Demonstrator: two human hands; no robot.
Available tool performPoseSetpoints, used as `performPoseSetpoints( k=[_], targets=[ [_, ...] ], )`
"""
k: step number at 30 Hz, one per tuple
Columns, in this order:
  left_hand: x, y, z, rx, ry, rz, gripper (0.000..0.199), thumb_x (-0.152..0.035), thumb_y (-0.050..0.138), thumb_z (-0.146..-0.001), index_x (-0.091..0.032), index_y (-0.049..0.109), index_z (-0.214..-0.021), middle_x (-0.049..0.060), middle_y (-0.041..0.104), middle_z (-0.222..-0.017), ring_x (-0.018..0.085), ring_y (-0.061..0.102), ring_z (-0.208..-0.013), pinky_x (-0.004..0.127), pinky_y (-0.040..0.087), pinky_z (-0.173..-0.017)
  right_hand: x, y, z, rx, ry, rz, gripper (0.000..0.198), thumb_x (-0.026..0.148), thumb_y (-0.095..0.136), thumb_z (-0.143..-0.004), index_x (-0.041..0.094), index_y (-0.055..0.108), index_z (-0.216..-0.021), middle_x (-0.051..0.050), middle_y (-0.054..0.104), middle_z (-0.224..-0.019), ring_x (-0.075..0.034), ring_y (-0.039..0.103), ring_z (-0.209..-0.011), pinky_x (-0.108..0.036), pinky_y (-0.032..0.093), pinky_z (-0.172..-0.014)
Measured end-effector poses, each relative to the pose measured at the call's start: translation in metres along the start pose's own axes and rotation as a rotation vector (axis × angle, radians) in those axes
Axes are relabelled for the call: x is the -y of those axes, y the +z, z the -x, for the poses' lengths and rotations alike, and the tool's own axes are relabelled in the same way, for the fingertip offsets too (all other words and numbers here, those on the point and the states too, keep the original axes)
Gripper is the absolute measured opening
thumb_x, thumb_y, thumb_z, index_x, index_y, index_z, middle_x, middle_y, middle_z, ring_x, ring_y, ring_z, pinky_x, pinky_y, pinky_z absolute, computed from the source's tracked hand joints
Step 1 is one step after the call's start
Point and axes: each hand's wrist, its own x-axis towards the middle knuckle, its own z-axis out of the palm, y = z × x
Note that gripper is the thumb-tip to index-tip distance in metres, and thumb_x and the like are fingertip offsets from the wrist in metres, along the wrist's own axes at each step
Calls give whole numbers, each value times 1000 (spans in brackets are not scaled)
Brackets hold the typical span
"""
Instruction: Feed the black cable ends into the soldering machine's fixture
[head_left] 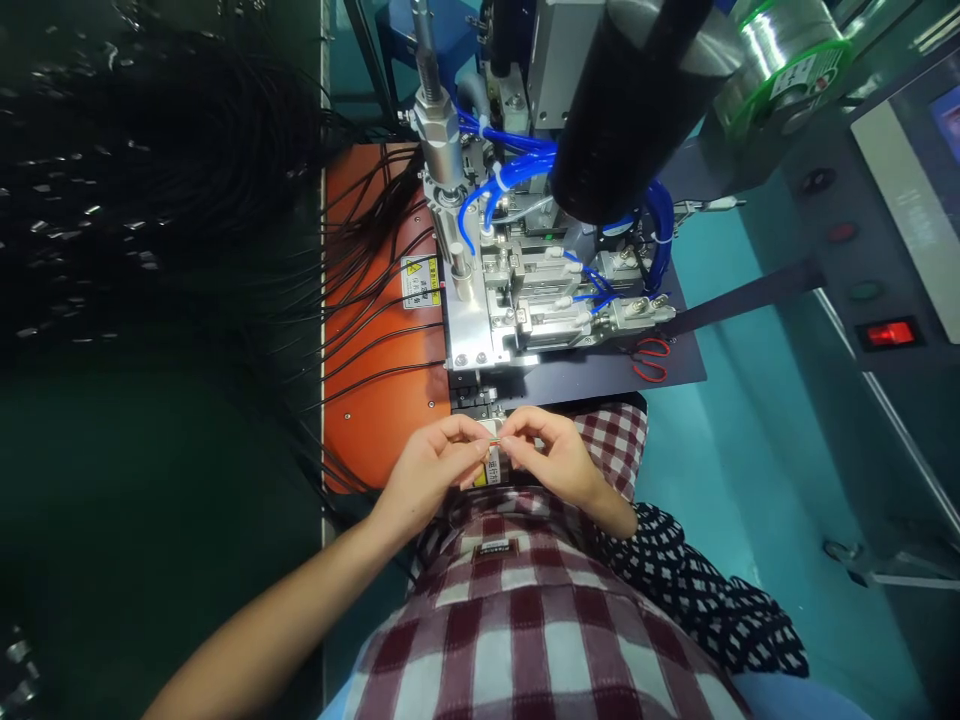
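Note:
My left hand (429, 468) and my right hand (556, 456) meet in front of my body, at the near end of the machine. Both are closed in a pinch, thumb against forefinger. Between the fingertips show thin coloured wires (495, 441), with red and green tints; they are too small to make out fully. Just beyond the fingers is the machine's front metal fixture (491, 395). Below the hands, a yellow-and-white label (491, 470) is partly covered by them.
Black cables (382, 345) lie across an orange plate (375, 420) on the left. The machine (472, 325) carries blue air tubes (517, 170). Red-handled scissors (651, 360) rest on its dark base. A black cylinder (622, 110) overhangs it; a solder wire spool (787, 75) is at upper right.

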Motion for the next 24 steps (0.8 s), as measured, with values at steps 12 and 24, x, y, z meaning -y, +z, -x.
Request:
performPoseSetpoints(
  k=[12, 24],
  targets=[
    [3, 0, 3, -55, 75, -151, 21, -34, 69, -81, -14, 62, -82, -6, 49, -52, 4, 40, -48, 15, 28, -47, -3, 2, 3, -12, -73, 75, 9, 22, 58, -87, 17, 59, -80, 1, 56, -73, -9, 52, -57, -22, 41, -52],
    [5, 1, 6, -83, 93, -129, 21, -35, 66, -84, -15, 63, -83, -6, 42, -56, 5, 32, -50, 17, 23, -47, -8, 10, 6, -73, -129, 117, 6, 20, 65, -83, 18, 59, -80, 1, 58, -74, -11, 53, -62, -24, 41, -57]
  ],
)
